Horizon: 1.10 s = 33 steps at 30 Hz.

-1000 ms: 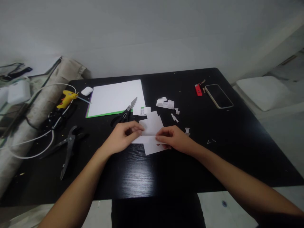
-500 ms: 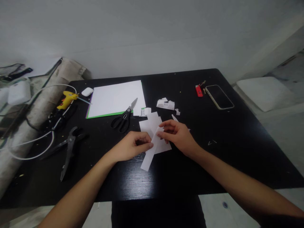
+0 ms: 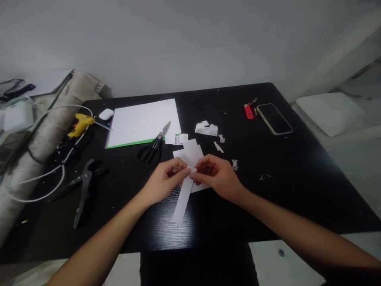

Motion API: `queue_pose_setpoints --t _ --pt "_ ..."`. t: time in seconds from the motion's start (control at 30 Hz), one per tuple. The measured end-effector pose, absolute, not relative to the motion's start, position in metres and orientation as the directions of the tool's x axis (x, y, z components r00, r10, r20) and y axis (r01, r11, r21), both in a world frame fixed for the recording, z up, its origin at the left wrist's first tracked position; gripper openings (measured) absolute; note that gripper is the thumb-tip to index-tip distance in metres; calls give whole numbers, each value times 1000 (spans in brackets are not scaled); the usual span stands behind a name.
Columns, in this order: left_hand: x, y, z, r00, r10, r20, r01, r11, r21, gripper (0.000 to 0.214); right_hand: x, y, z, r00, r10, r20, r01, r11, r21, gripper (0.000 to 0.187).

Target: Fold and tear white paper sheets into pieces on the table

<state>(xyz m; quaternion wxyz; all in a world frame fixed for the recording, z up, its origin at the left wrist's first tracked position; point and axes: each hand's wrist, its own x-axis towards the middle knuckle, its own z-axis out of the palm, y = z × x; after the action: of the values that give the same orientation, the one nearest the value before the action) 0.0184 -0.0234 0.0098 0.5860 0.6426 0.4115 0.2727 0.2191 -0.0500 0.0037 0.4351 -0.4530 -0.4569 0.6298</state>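
Note:
A white paper strip (image 3: 182, 202) is pinched near its upper end between both hands and slants down toward me. My left hand (image 3: 167, 178) closes thumb and fingers on its left edge. My right hand (image 3: 218, 174) pinches it from the right, with the fingertips of the two hands almost meeting. Beneath the hands lie white paper sheets (image 3: 192, 150), partly covered by them. A small folded paper piece (image 3: 183, 138) sits just beyond the sheets. Black-handled scissors (image 3: 154, 146) rest to the left, blades partly over a white sheet.
Further off are a folded paper shape (image 3: 206, 129) and paper scraps (image 3: 218, 147). At left lie a white pad (image 3: 143, 121), a yellow glue gun (image 3: 79, 125), pliers (image 3: 86, 180) and a white case (image 3: 106, 114). A red lighter (image 3: 248, 111) and a phone (image 3: 275, 119) are at right.
My right hand has moved down and left along the strip, closer to my left hand. The strip hangs steeper, its lower end nearer to me. The view has shifted slightly.

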Motion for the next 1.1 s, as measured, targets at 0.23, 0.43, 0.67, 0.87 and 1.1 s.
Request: queue_pose_setpoints --t 0.23,0.43,0.67,0.87,1.1 --pt "19 -22 11 483 864 -142 183 59 981 22 220 -49 4 -210 965 -154 -179 -193 -965 31" --pt "18 -23 11 496 853 -160 230 49 972 27 219 -50 2 -218 967 -129 -213 -176 -961 29" --pt "17 -21 10 491 846 -206 176 134 975 27 221 -50 2 -255 963 -88 -230 -149 -962 24" --pt "15 -22 10 516 816 -260 104 242 965 22 222 -51 4 -234 970 -71 -200 -119 -972 18" --pt "15 -22 4 512 810 -285 33 313 949 17 221 -51 4 -193 979 -62 -151 -92 -984 19"
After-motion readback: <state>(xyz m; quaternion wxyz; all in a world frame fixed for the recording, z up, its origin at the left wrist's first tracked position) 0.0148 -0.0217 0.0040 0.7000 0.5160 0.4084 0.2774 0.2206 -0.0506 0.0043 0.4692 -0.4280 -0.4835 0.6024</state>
